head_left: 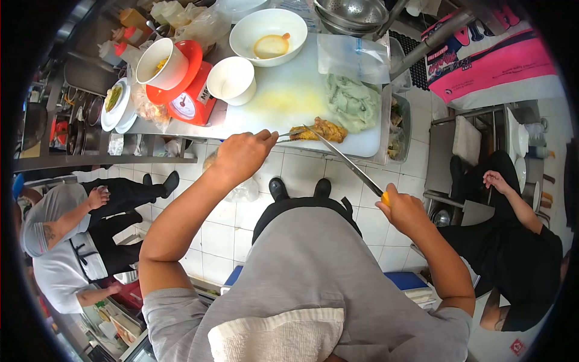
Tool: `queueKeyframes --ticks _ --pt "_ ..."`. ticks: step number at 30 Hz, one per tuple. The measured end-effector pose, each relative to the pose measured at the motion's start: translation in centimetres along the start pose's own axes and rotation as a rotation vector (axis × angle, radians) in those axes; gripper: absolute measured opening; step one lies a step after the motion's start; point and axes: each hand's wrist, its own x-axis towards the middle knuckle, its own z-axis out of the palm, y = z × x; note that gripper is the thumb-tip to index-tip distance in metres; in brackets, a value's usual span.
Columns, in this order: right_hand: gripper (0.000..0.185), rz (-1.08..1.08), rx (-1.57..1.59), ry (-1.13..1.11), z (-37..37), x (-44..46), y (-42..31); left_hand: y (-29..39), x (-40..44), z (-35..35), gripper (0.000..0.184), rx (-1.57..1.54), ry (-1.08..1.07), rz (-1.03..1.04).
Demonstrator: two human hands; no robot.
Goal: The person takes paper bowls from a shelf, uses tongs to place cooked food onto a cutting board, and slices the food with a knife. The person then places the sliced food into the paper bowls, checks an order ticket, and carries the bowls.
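Note:
My left hand (pixel 244 155) is closed around a metal fork (pixel 289 137), whose tines touch a yellow-brown piece of cooked meat (pixel 329 130) near the front edge of the white cutting board (pixel 356 148). In my right hand (pixel 403 208) is the orange handle of a long knife (pixel 353 166); its blade slants up and left, with the tip on the meat. Just behind the meat lies a crumpled greenish plastic bag (pixel 353 101). A yellow stain marks the board to the left of the bag.
A red scale (pixel 196 108) holds a white tub (pixel 161 65). Beside it stand an empty white cup (pixel 232 81) and a large white bowl (pixel 268 37). A clear container (pixel 398 127) adjoins the board's right side. People stand at left (pixel 66 220) and right (pixel 525 259).

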Motion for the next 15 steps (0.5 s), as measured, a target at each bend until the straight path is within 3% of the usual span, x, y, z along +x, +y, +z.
queueKeyframes --ticks 3,12,15 --pt "0.038 -0.079 -0.004 0.112 2.2 4.0 -1.1 0.0 0.2 0.3 0.041 0.006 0.027 0.025" --pt "0.042 0.001 0.041 -0.016 1.2 1.2 -0.6 0.6 -0.1 0.5 0.039 0.022 0.018 0.012" --pt "0.043 -0.071 0.066 0.093 2.9 6.5 -3.2 0.8 0.1 0.6 0.039 0.033 0.004 0.011"
